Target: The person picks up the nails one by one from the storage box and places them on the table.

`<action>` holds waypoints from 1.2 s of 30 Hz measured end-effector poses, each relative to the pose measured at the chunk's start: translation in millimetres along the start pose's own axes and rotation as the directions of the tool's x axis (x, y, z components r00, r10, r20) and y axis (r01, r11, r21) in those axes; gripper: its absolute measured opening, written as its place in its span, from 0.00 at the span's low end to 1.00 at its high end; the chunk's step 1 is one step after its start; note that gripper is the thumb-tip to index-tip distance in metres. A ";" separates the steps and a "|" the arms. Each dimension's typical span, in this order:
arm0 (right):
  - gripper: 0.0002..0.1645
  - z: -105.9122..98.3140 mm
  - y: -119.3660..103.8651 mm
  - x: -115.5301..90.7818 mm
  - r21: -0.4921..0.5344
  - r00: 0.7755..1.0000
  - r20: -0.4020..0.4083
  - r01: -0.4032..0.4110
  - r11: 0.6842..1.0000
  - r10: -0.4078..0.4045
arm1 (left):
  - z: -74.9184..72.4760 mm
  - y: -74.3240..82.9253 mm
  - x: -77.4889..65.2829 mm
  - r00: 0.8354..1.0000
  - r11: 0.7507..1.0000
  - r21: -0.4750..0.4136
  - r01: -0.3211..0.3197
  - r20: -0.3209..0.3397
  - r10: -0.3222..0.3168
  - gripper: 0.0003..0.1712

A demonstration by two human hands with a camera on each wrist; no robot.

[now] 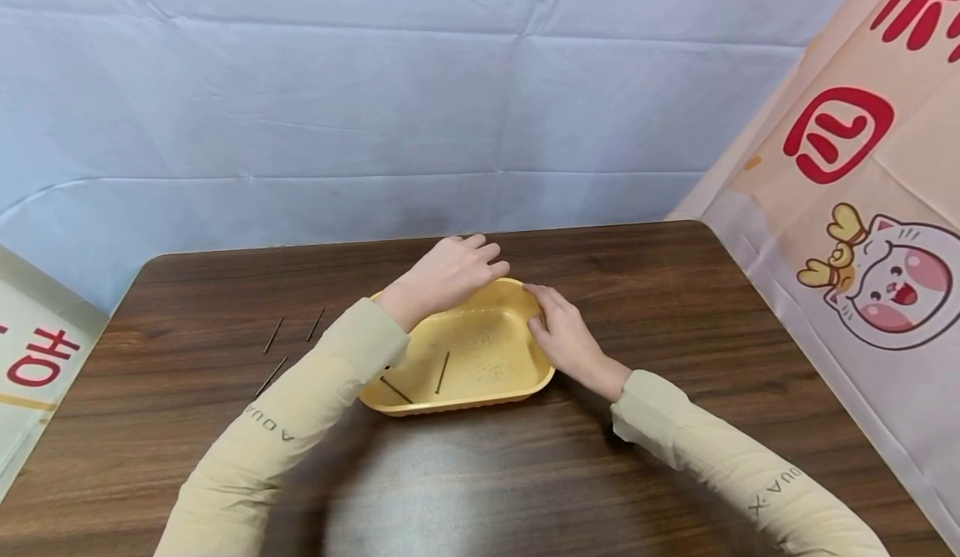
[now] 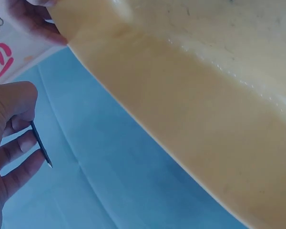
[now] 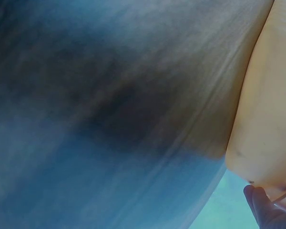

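A yellow plastic tray [image 1: 480, 386] rests on the table, with two nails, one of them a long nail [image 1: 442, 373], lying in it. Above the tray's far left rim is my left hand [image 1: 453, 272]. In the left wrist view it pinches a dark nail [image 2: 41, 145], its pointed tip hanging out past the fingers; the head view hides this nail behind the hand. At the tray's right end, my right hand [image 1: 567, 336] grips the rim, thumb on the inner side and fingers along the outside. The right wrist view shows its fingertips [image 3: 260, 202] against the tray wall.
Left of the tray, three more nails lie apart on the brown wood table [image 1: 637, 474], one a loose nail [image 1: 273, 334] and one partly near my left sleeve [image 1: 300, 424]. A pale cloth [image 1: 375, 107] hangs behind the table, and a printed banner [image 1: 847, 232] hangs at the right.
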State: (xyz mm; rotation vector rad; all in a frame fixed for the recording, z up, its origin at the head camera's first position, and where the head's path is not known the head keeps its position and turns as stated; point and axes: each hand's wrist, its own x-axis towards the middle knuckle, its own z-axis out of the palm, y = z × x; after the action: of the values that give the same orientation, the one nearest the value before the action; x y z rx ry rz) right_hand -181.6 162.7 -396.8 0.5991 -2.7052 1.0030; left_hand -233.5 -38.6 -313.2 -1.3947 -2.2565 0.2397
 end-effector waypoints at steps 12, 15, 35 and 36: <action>0.26 0.4 0.6 -1.3 0.003 1.000 0.000 0.001 1.000 -0.001 | -5.2 -3.0 -5.6 0.998 0.999 0.039 -0.022 -0.058 0.024 0.04; 0.27 0.3 0.9 -1.4 0.009 1.000 0.001 0.000 1.000 0.000 | -6.6 -3.7 -7.0 0.997 0.999 0.042 -0.024 -0.070 0.026 0.04; 0.26 -0.6 0.1 -1.5 0.008 1.000 0.022 -0.008 1.000 0.008 | -19.8 -10.1 -27.1 0.998 0.997 0.075 -0.017 -0.052 0.021 0.03; 0.26 -0.7 0.0 -1.5 0.008 1.000 0.022 -0.010 1.000 0.009 | -20.7 -10.1 -28.3 0.999 0.997 0.075 -0.015 -0.050 0.019 0.03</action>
State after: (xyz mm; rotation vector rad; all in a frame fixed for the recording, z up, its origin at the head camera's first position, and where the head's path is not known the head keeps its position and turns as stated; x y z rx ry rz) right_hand -180.2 163.6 -396.8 0.6029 -2.7272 1.0157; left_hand -221.2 -70.2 -299.8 -1.3666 -2.1732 0.2877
